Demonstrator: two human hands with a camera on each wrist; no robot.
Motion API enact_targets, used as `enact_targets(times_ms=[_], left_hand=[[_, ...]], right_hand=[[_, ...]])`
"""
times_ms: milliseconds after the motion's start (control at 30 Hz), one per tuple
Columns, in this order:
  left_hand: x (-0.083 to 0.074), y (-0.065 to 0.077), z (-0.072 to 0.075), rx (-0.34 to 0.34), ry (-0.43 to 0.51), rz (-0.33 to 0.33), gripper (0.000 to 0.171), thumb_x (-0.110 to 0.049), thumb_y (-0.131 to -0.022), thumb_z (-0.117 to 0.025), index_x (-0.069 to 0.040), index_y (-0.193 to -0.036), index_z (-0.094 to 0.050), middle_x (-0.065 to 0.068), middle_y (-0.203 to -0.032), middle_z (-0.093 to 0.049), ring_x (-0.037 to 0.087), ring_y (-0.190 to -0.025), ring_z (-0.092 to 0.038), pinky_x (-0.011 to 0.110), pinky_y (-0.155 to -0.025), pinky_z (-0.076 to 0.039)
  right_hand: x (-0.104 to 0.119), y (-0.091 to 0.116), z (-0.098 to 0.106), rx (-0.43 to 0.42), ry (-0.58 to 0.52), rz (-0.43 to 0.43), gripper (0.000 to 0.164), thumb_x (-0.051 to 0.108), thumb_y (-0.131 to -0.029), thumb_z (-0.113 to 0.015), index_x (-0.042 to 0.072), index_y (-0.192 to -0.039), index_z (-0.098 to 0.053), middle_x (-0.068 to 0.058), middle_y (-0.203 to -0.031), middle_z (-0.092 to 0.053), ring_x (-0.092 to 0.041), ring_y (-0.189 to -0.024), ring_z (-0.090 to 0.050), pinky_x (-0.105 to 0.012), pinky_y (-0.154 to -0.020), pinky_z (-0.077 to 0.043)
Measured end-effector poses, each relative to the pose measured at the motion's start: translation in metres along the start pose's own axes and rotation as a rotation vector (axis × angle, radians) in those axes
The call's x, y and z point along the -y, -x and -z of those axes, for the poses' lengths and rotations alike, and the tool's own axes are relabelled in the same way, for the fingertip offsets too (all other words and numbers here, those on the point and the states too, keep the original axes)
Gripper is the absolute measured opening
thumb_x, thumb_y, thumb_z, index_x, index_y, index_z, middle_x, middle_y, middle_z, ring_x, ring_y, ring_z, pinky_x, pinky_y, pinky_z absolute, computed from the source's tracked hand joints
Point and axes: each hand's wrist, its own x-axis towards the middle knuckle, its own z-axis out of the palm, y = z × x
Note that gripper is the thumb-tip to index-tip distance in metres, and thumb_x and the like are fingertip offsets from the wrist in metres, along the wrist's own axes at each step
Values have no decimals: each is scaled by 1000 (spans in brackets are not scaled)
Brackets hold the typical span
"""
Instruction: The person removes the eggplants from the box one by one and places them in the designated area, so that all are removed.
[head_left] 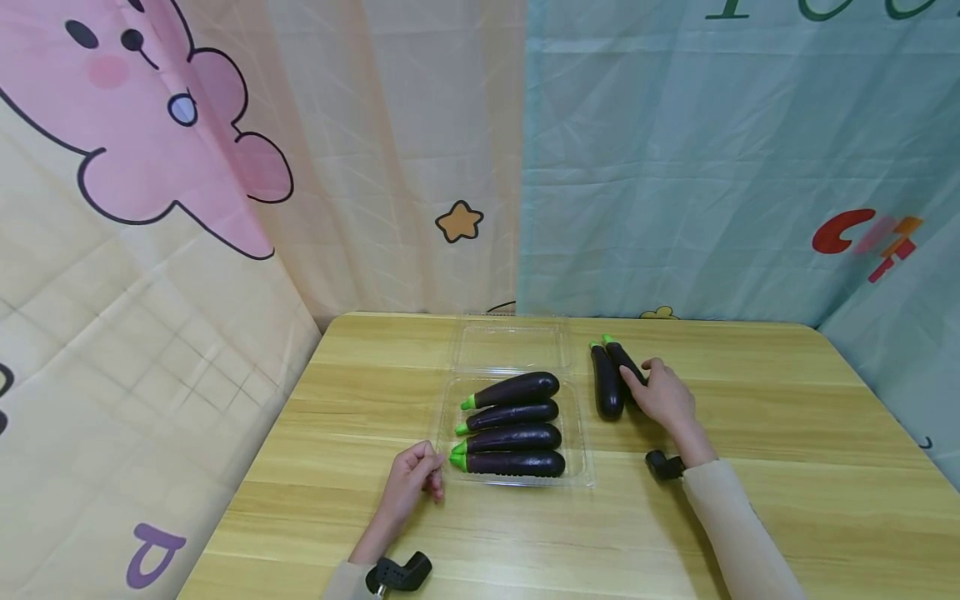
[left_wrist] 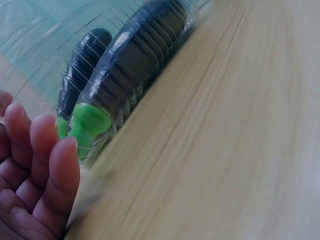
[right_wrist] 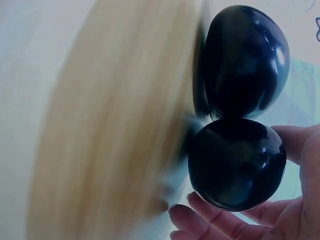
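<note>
Several dark purple eggplants with green stems lie side by side in a clear plastic container, its lid folded back behind. At the container's left rim is my left hand, thumb and index finger pinching at the edge, other fingers curled. In the left wrist view, those fingers are close to a green stem. To the right of the container, my right hand grips an eggplant between thumb and fingers. Another eggplant lies against it on its left.
A light wooden table carries everything. Printed curtains hang behind its back edge and at both sides. A black wrist camera sits on the left wrist, another camera on the right.
</note>
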Motion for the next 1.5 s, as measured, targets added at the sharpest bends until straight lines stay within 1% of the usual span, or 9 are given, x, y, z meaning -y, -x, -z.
enact_targets(times_ms=[300,400,533,633,800,1033,1167,1333,1500], left_hand=[[1,0,0,5,-2,-14,32,-4,-95,-50,13,-72,-35,1,-57,-50,12,-47,-52,24,-46,-49],[1,0,0,5,-4,-16,32,-4,-95,-50,13,-72,-35,1,-57,-50,12,-48,-51,24,-46,-49],[0,0,0,6,-5,-11,33,-5,-95,-50,13,-72,-35,1,-57,-50,12,-48,-51,24,-46,-49],[1,0,0,7,-3,-7,33,-5,-95,-50,13,-72,-35,2,-57,-50,12,-48,-51,24,-46,-48],[1,0,0,9,3,-8,33,-4,-95,-49,13,-72,-35,1,-57,-50,12,-47,-51,24,-46,-48],[1,0,0,9,4,-13,32,-4,-96,-49,11,-72,-35,1,-57,-50,12,-47,-51,24,-46,-48],[2,0,1,24,7,-18,31,-3,-96,-47,10,-72,-34,1,-58,-50,12,-48,-52,26,-46,-49],[1,1,0,9,7,-2,32,-5,-96,-49,12,-72,-35,2,-58,-50,12,-48,-51,25,-46,-49],[1,0,0,1,3,6,32,-5,-95,-50,13,-73,-34,2,-57,-49,13,-48,-51,24,-46,-48]], right_hand=[[1,0,3,-14,25,1,72,57,-95,-39,-7,-127,-45,-29,-105,-57,-41,-89,-57,-50,-66,-46],[4,1,3,-33,33,10,70,55,-95,-40,-8,-126,-46,-30,-111,-54,-44,-97,-52,-53,-68,-45],[10,4,5,-72,54,41,67,53,-95,-43,-8,-124,-48,-33,-119,-49,-48,-106,-42,-58,-76,-41],[16,7,7,-109,65,78,65,50,-95,-46,-8,-123,-49,-33,-119,-48,-49,-107,-39,-60,-81,-37],[29,9,10,-147,67,138,63,50,-95,-46,-6,-122,-52,-33,-119,-49,-50,-108,-40,-62,-83,-36],[56,13,13,-165,0,250,57,47,-95,-51,-5,-118,-55,-30,-117,-53,-47,-110,-45,-59,-92,-35],[71,15,13,-157,-26,323,57,46,-95,-52,-5,-119,-55,-27,-116,-56,-43,-107,-50,-56,-90,-39],[90,16,14,-137,-55,400,54,43,-94,-56,-4,-120,-55,-21,-115,-60,-37,-103,-56,-52,-87,-44],[109,16,13,-131,-40,464,51,42,-92,-59,-1,-119,-57,-16,-114,-61,-33,-100,-59,-49,-83,-48]])
